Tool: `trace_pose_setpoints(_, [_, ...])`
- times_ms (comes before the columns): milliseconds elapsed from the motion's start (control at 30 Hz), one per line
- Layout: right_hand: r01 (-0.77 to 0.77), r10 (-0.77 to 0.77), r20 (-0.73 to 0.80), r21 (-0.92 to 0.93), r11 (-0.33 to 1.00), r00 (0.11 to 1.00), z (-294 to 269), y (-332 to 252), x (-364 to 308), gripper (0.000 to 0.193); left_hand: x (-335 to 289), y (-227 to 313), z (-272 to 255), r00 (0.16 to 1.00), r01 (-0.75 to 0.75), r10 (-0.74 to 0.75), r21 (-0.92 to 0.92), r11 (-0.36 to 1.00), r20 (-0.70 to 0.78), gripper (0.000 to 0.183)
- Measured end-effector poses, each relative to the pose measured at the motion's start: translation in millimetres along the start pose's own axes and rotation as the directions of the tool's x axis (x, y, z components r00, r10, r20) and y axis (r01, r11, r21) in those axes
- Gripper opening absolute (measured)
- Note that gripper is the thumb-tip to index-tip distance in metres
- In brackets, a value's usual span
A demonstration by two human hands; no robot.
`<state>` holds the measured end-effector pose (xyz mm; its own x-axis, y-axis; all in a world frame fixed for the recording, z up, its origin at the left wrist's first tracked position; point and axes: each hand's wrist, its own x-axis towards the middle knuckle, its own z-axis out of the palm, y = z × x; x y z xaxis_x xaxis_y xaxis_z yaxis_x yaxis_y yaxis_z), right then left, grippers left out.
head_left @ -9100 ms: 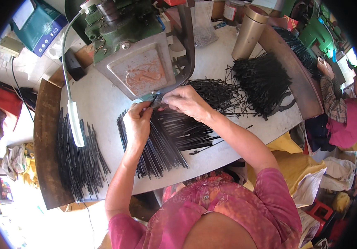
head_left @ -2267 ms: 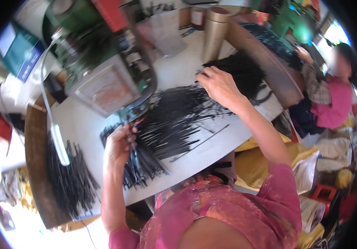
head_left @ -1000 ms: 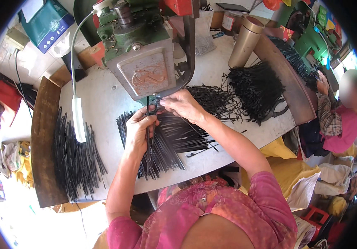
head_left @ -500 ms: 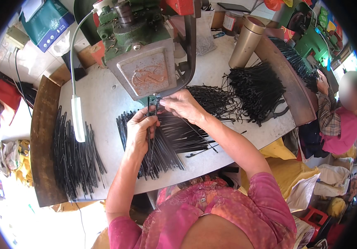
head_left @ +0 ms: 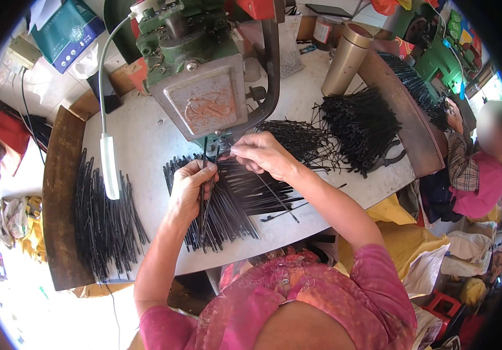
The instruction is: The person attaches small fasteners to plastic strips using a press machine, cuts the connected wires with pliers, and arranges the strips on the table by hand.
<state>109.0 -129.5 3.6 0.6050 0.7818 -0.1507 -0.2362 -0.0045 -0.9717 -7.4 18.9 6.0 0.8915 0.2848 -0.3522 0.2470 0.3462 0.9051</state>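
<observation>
My left hand [head_left: 192, 184] is closed around a few thin black rods [head_left: 203, 213], which stand roughly upright with their upper ends just below the machine head. My right hand [head_left: 265, 154] is pinched close to the right of the working point under a green and grey press machine [head_left: 198, 96]. From beneath it a thin black rod [head_left: 277, 198] slants down toward me; its upper end is hidden by the fingers. Under and beside both hands lies a pile of similar black rods [head_left: 227, 224].
More black rods [head_left: 102, 227] lie at the left by a wooden side board [head_left: 64, 204]. Bundled black parts [head_left: 359, 128], pliers [head_left: 394, 156] and a gold flask [head_left: 349, 58] are on the right. A white lamp [head_left: 109, 166] hangs left. Another person [head_left: 478, 169] works at far right.
My left hand has drawn slightly left and down with its rods. My right hand has shifted a little right, so the hands are farther apart.
</observation>
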Motion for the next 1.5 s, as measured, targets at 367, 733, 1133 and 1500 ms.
trace_pose_setpoints(367, [0.014, -0.002, -0.084, 0.133, 0.991, 0.996, 17, 7, 5, 0.016, 9, -9, 17, 0.998, -0.051, 0.046, -0.1, 0.994, -0.051, 0.011])
trace_pose_setpoints(733, [0.029, -0.016, -0.119, 0.11, 0.993, 0.993, 22, 7, 6, 0.016, 9, -11, 21, 0.991, -0.107, 0.09, -0.186, 0.977, -0.097, 0.006])
trace_pose_setpoints(1133, [0.053, -0.042, -0.104, 0.111, 0.992, 0.994, 23, 7, 6, 0.017, 11, -13, 18, 0.989, -0.141, 0.133, -0.131, 0.981, -0.067, 0.009])
trace_pose_setpoints(1500, [0.021, -0.015, -0.037, 0.165, 0.986, 0.999, 17, 5, 7, 0.016, 11, 3, 2, 0.998, -0.063, 0.064, -0.047, 0.997, 0.024, 0.007])
